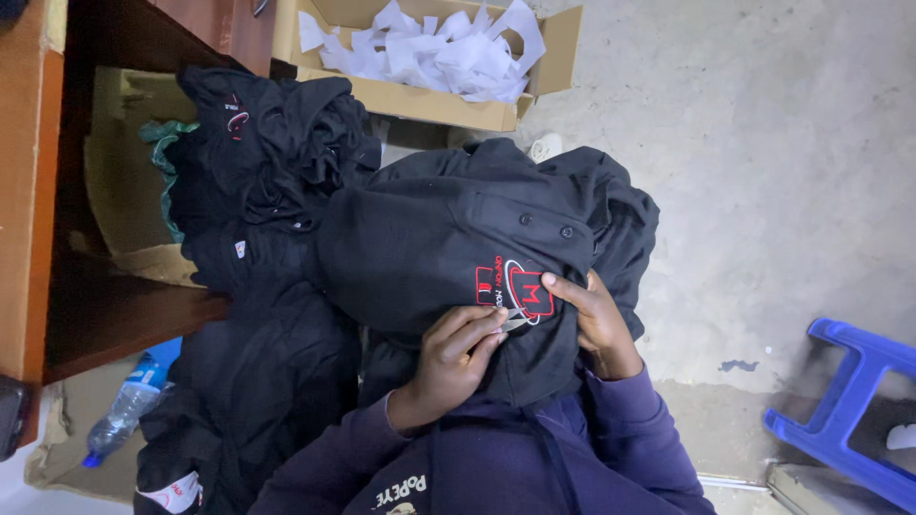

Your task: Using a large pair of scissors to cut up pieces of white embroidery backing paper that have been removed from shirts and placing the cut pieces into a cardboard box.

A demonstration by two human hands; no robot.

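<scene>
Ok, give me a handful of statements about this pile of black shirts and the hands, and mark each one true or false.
1. Both hands, the left hand and the right hand, touch the black shirt near its red and white embroidered logo. True.
2. The cardboard box holds folded black shirts. False: it holds white paper scraps.
3. A blue plastic stool stands on the concrete floor at the right. True.
4. A plastic bottle stands upright on the wooden desk. False: it lies on its side on the floor below the desk.
5. The person's sleeves are dark purple. True.
</scene>
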